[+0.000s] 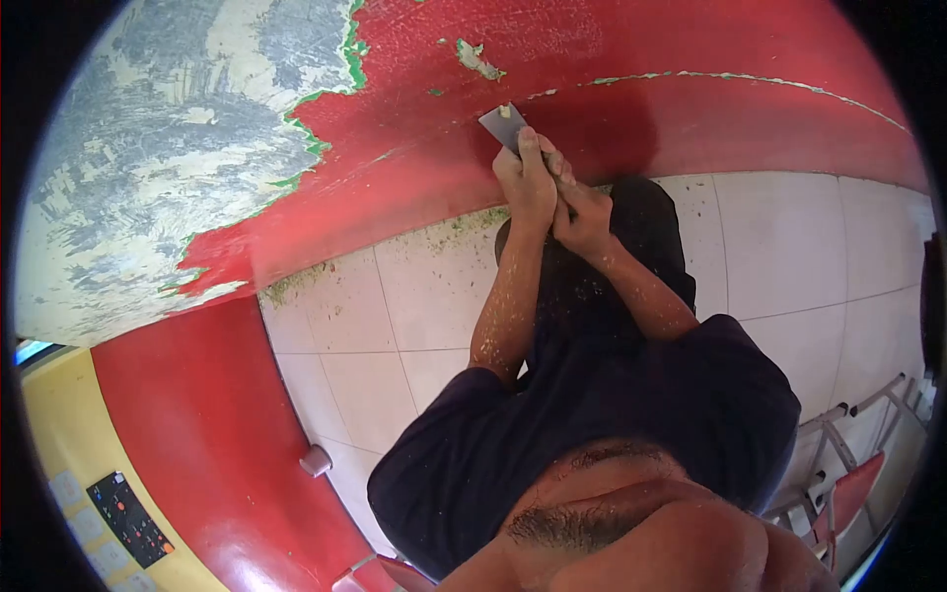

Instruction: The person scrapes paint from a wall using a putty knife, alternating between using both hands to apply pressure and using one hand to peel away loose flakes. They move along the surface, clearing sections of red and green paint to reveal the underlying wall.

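In front of the red wall (612, 39) I hold a flat metal scraper (502, 125) with a pale paint flake on its blade. My left hand (530, 187) is closed around it, thumb laid along the blade's base. My right hand (584, 219) is closed just beside and below, on the handle end, which the fingers mostly hide. The blade points up and left, near a small chipped patch (478, 59). Further left, a large stripped area (197, 118) shows grey and white, with a ragged green paint edge. Flakes cling to my forearms.
Pale floor tiles (779, 237) run along the wall's base, with green-yellow paint scraps (306, 281) scattered there. A door stop (316, 461) is at lower left. A metal-framed red chair (850, 493) stands at lower right. A scraped line (730, 75) crosses the upper right wall.
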Action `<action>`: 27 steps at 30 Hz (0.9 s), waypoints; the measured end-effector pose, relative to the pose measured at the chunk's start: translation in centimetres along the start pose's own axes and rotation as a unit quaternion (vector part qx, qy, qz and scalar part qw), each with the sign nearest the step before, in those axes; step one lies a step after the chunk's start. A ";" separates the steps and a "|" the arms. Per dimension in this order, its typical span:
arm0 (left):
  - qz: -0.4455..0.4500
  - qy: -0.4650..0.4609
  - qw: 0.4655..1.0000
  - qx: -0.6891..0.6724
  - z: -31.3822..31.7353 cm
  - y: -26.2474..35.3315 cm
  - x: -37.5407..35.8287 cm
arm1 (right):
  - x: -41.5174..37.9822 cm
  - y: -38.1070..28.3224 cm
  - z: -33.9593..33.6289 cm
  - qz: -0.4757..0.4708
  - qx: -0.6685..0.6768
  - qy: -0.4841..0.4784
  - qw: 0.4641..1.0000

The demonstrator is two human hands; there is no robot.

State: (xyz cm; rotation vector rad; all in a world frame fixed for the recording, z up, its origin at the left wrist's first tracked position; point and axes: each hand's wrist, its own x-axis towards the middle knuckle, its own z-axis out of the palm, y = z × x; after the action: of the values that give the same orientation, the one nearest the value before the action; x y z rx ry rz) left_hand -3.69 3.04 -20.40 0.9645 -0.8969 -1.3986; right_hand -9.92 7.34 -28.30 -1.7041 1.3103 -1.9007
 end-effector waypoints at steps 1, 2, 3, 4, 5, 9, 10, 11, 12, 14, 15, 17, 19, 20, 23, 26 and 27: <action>0.013 -0.006 1.000 -0.006 0.0 -0.4 0.4 | -0.2 0.3 0.0 -0.003 -0.002 0.001 1.000; 0.026 -0.016 1.000 -0.008 0.1 -0.6 1.1 | 0.2 1.0 0.1 -0.011 -0.005 0.007 1.000; 0.034 -0.023 0.999 -0.008 0.3 -0.2 1.4 | 0.5 1.2 0.1 -0.015 -0.009 0.011 1.000; 0.036 -0.023 0.999 -0.006 0.2 0.1 1.0 | 0.1 0.9 0.2 -0.006 -0.006 0.009 1.000; 0.039 -0.026 0.999 -0.004 0.0 0.5 0.5 | -0.2 0.6 0.4 0.002 -0.003 0.006 1.000; 0.068 -0.032 0.996 0.050 3.0 5.7 1.0 | 4.5 -3.0 0.0 -0.084 -0.001 0.049 0.995; 0.072 -0.025 0.994 0.079 3.6 7.1 0.5 | 3.8 -3.8 -0.3 -0.041 0.003 0.033 0.999; 0.063 -0.012 0.995 0.070 3.4 6.9 0.3 | 4.1 -3.9 -0.6 -0.011 0.004 0.025 1.000; 0.059 -0.006 0.997 0.059 3.0 5.8 0.4 | 5.0 -3.7 -0.7 0.011 0.002 0.022 1.000; 0.037 0.008 0.998 0.041 2.2 3.8 0.1 | 5.6 -3.8 -0.8 0.004 0.003 0.006 1.000; 0.053 -0.003 0.997 0.058 2.2 4.2 0.3 | 5.5 -3.8 -0.8 0.004 0.001 -0.001 1.000; 0.072 -0.009 0.997 0.035 3.8 7.9 0.5 | 5.8 -4.8 -1.0 0.005 0.011 -0.005 1.000; 0.079 -0.017 0.996 0.037 4.5 9.0 0.5 | 8.5 -6.8 -0.9 -0.006 0.033 0.010 0.999; 0.070 -0.023 0.996 0.055 4.5 8.9 0.2 | 7.7 -7.0 -1.1 -0.002 0.031 0.014 0.999; 0.047 -0.015 0.996 0.075 4.3 7.4 0.0 | 6.7 -6.4 -1.7 -0.005 0.020 0.023 1.000; 0.063 0.006 0.996 0.055 4.8 9.1 -0.3 | 7.0 -7.7 -2.0 0.034 0.038 -0.008 0.999; 0.086 0.006 0.995 0.040 5.3 10.0 0.2 | 8.2 -8.4 -2.1 0.043 0.055 -0.020 0.997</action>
State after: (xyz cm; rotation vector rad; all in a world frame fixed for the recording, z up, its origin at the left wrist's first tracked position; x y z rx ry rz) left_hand -4.95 2.25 -9.12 0.9320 -1.0101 -1.2169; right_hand -11.01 7.06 -16.37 -1.5985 1.2201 -1.8449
